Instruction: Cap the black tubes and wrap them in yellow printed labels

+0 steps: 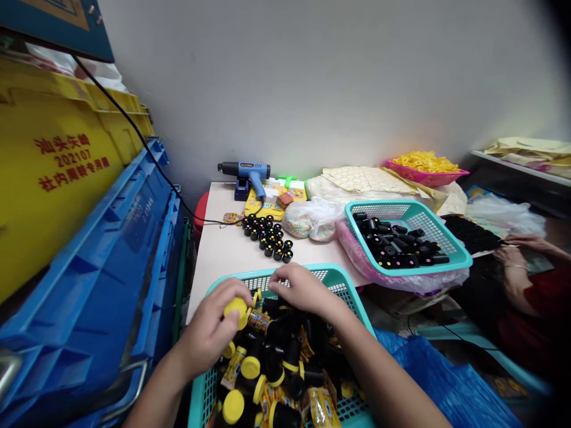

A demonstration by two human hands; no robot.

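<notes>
My left hand [209,327] is closed round a small container with a round yellow cap [236,311], thumb and fingers on the cap's sides. It is over the left part of a turquoise basket [332,274]. Inside the basket lie several black containers with yellow caps [250,367] and small printed yellow packets [323,409], jumbled together. My right hand [303,288] hovers over the basket's far side, fingers loosely bent and somewhat apart, with nothing visible in them. A printed wrapper [259,321] shows just right of the yellow cap.
Behind the basket, small black pieces with coloured dots [270,238] stand grouped on the white table [214,255]. A blue heat gun [252,172] rests at the back. Another turquoise basket [401,205] holds black parts. Blue crates [89,333] border the left; a person's hands [517,255] are at right.
</notes>
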